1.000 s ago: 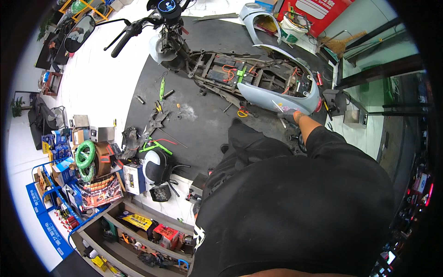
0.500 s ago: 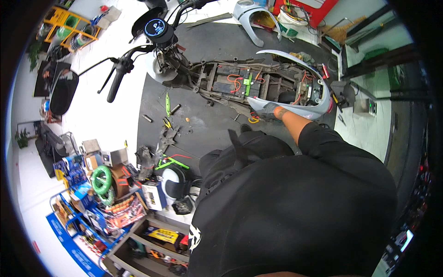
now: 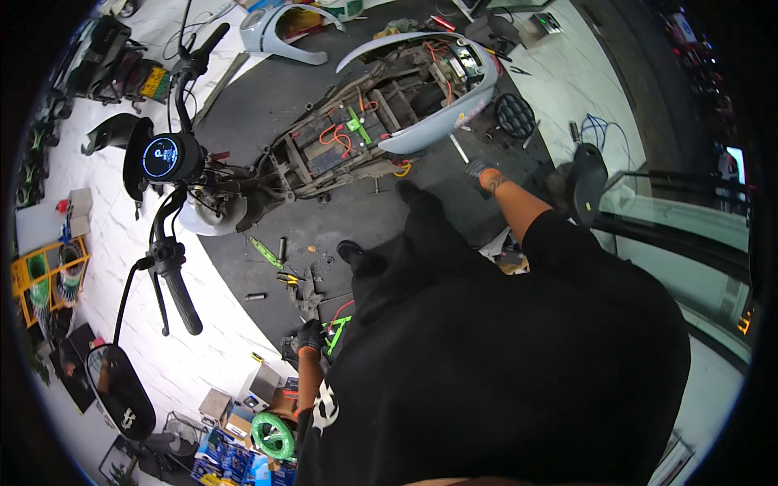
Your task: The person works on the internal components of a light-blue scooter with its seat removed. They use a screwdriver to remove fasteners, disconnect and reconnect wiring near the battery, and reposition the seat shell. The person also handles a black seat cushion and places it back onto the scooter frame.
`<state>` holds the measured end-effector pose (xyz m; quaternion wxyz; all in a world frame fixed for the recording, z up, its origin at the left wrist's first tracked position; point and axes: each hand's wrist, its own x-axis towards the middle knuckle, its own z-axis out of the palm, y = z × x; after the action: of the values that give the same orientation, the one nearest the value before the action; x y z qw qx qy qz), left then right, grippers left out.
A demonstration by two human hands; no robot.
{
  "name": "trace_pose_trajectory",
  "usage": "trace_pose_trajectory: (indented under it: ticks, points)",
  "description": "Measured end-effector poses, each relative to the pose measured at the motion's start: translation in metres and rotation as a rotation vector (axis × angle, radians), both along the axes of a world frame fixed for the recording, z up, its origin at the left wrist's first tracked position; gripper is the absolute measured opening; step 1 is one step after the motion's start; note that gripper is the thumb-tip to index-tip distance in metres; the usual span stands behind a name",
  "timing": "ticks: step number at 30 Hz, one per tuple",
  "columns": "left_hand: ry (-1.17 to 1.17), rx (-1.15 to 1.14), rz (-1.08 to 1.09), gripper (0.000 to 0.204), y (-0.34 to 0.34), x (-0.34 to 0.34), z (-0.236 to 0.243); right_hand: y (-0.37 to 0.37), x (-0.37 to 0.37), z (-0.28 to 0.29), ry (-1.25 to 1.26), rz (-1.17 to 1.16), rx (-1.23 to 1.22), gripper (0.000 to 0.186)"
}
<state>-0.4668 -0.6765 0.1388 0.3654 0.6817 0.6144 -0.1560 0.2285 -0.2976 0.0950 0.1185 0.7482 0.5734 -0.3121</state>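
Observation:
My right hand (image 3: 484, 173), in a dark glove with bare fingertips, is closed on a straight silver rod-like tool (image 3: 459, 149). The rod points up and left, its far end close to the pale blue rear body panel (image 3: 442, 123) of a stripped scooter. Low on the left hangs my left hand (image 3: 309, 334), gloved in black, beside a bright green frame piece (image 3: 337, 334); its fingers are too dark to read. Bare scooter frame (image 3: 300, 166) shows batteries, orange cables and a green bracket (image 3: 356, 125). The handlebar carries a lit round display (image 3: 162, 157).
On the dark mat lie a green tool (image 3: 266, 253), yellow-handled pliers (image 3: 288, 279) and metal sockets. Another pale blue body panel (image 3: 271, 36) rests beyond the scooter. A round black grille (image 3: 515, 115) is at the right, and boxes with a green coil (image 3: 272, 435) stand lower left.
My view has turned and shifted. The right hand has come off the rear body panel and now grips the silver tool. My left hand has come into view.

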Motion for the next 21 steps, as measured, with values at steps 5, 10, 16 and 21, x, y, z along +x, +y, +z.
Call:
trace_pose_trajectory:
  ticks: [5, 10, 16, 21]
  points:
    - [-0.054, -0.260, 1.033, 0.050, 0.044, -0.060, -0.028, -0.093, -0.108, 0.002, -0.272, 0.737, 0.339, 0.032]
    - [-0.168, -0.133, 0.905, 0.054, 0.147, -0.031, -0.067, -0.121, -0.215, -0.021, 0.409, 0.510, 0.085, 0.028]
    - [-0.138, 0.156, 0.297, 0.058, 0.273, 0.075, -0.148, -0.108, -0.255, -0.161, 0.037, 0.602, -0.174, 0.030]
    - [-0.022, 0.532, -0.004, 0.074, 0.352, 0.162, -0.220, -0.099, -0.221, -0.297, 0.006, 0.475, -0.197, 0.039]
